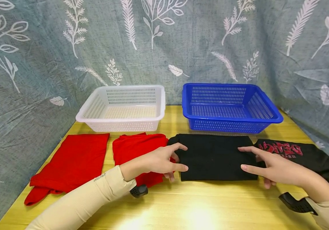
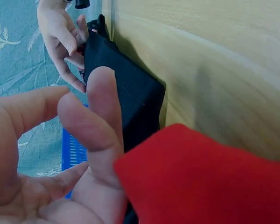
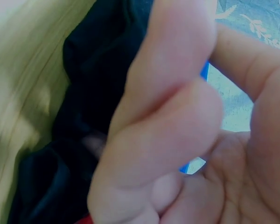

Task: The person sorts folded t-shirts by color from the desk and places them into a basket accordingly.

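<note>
A folded black cloth [image 1: 216, 158] lies flat in the middle of the table in the head view. Over its left edge is my left hand [image 1: 162, 159], thumb and index finger apart and nothing held between them. My right hand [image 1: 276, 167] is at the cloth's right edge, its thumb and index finger spread above it. Under my left hand and forearm lies a folded red garment [image 1: 141, 143], partly covered by them. Beyond my right hand is a black garment with red lettering [image 1: 305, 155], partly hidden by that hand.
Another folded red garment [image 1: 75, 156] lies at the far left, one end hanging loose toward the front. Behind the clothes stand a white plastic basket [image 1: 121, 120] and a blue one, the blue basket [image 1: 230, 121] on the right. A patterned curtain [image 1: 141, 64] encloses the table.
</note>
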The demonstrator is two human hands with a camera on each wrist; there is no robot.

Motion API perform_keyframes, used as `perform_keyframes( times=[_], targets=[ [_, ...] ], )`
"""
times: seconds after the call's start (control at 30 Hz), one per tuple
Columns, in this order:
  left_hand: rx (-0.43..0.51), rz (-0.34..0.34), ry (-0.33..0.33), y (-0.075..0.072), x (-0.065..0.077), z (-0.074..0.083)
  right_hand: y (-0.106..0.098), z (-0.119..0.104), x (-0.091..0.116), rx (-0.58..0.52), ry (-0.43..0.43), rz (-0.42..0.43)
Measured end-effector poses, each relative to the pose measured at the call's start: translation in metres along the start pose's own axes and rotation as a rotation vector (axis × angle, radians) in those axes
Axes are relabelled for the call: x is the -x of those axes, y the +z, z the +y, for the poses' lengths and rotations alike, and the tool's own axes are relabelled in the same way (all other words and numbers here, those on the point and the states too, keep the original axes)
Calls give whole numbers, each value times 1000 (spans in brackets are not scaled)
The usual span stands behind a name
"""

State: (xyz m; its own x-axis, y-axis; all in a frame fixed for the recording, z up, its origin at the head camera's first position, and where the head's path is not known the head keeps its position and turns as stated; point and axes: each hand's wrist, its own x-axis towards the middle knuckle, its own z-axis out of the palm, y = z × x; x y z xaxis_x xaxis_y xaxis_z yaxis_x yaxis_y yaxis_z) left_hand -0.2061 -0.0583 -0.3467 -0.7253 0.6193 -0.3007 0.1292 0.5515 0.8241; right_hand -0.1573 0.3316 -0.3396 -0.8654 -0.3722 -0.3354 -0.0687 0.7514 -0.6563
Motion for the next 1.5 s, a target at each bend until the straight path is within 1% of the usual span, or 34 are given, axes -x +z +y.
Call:
perform_keyframes(
  times=[0.13, 0.27, 0.33, 0.47, 0.53, 0.6, 0.67, 0.73, 0.83, 0.93, 1.0, 1.1, 1.33, 1.5],
  targets=[
    [12, -20, -12, -3, 2, 2, -2, 1, 4, 8, 23, 25],
    [1, -27, -24, -10, 1, 5, -6, 1, 6, 64, 57, 70],
    [-39, -23, -29, -12, -1, 8, -8, 1, 5, 118, 73, 95],
    [-157, -14, -52, -14, -3, 12, -11, 0, 3, 214, 97, 126],
    [-198, -12, -65, -13, -5, 14, -11, 0, 1, 198, 102, 111],
    [-207, -11, -76, -13, -8, 16, -10, 1, -1, 162, 106, 86],
    [-180, -9, -86, -13, -11, 17, -10, 2, -3, 108, 111, 64],
    [-127, -8, -95, -12, -14, 16, -10, 3, -4, 54, 114, 48],
    [29, -35, -125, -11, -20, 12, -10, 6, -7, -7, 108, 36],
    [188, -60, -164, -9, -26, 5, -7, 11, -12, -90, 98, 21],
    [253, -67, -182, -7, -29, 2, -5, 14, -14, -143, 91, 13],
    [275, -64, -179, -6, -32, 1, -1, 18, -18, -200, 84, 9],
    [274, -61, -154, -9, -34, 1, 4, 20, -23, -221, 53, 64],
    [285, -57, -142, -7, -38, -3, 12, 22, -27, -306, 48, 86]
  ],
)
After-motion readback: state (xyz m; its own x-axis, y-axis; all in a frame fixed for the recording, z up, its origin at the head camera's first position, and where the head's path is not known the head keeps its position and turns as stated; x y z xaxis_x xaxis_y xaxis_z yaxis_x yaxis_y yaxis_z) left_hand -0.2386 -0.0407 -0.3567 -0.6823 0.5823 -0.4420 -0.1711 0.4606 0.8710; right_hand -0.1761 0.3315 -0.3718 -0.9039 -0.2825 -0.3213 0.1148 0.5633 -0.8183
